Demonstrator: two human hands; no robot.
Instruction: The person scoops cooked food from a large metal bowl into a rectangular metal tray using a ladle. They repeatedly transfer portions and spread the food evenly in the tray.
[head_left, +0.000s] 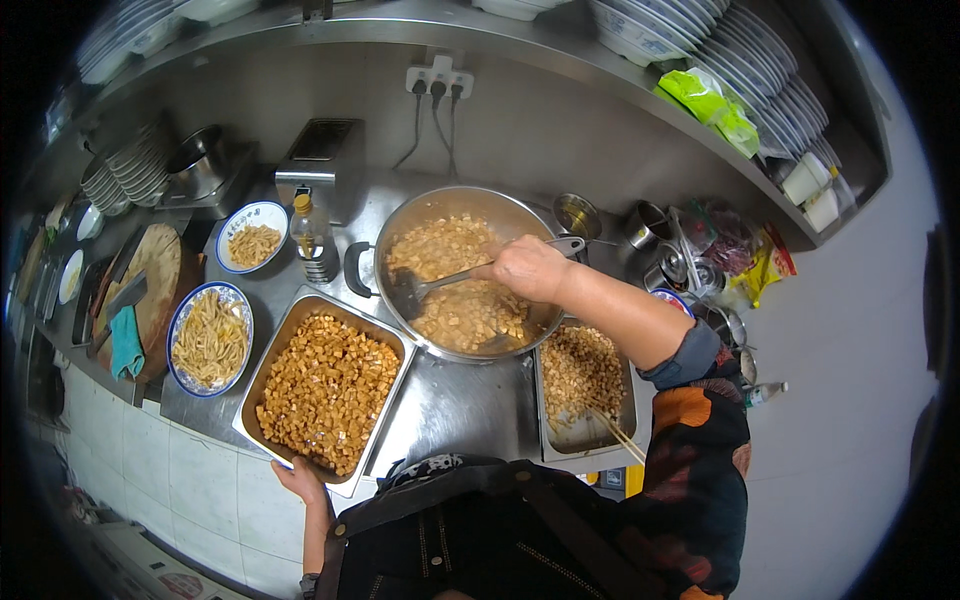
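My right hand is closed around the handle of a metal ladle or spatula, whose head sits among diced pieces in steaming sauce inside a large steel wok. At the near edge of a steel tray heaped with browned diced tofu-like cubes is my left hand, fingers at the rim's underside; its grip is partly hidden. Right of the wok's lower side, another steel tray holds paler diced pieces with wooden chopsticks resting in it.
Two patterned bowls and a yellow-capped bottle stand left of the wok. A cleaver and teal cloth lie on a round chopping block. Stacked plates fill the overhead shelf; pots stand at right.
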